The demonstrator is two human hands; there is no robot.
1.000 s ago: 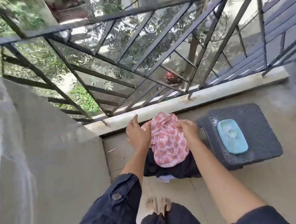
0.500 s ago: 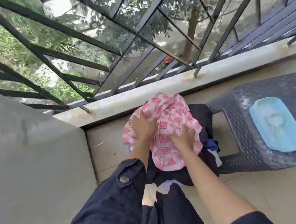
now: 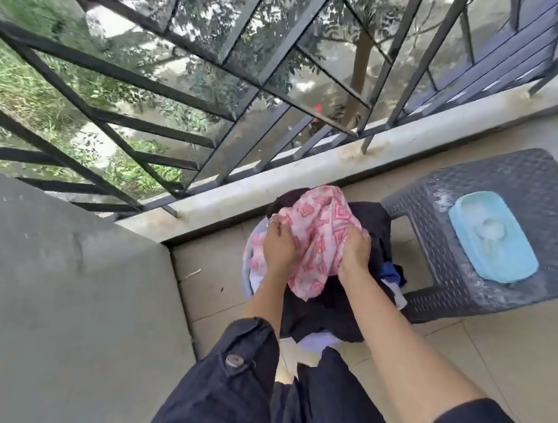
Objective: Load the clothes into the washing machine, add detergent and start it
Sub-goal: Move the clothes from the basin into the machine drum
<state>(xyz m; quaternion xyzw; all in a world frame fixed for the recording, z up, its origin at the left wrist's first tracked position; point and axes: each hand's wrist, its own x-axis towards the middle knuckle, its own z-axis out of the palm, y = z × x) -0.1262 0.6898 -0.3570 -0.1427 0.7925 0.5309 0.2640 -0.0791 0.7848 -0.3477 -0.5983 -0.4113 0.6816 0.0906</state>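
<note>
Both hands grip a pink patterned cloth on a pile of dark clothes in a basin. The left hand and right hand each bunch the cloth with curled fingers.

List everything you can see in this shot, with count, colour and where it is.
pink patterned cloth: one, pink and white, atop the dark clothes
dark clothes: one pile, black, in the tub
tub: one, pale lilac, floor beside the ledge
stool: one, grey, right of the tub
container: one, light blue, on the stool
railing: one, dark metal, above the ledge
left hand: one, bare, gripping the cloth's left side
right hand: one, bare, gripping its right side
</note>
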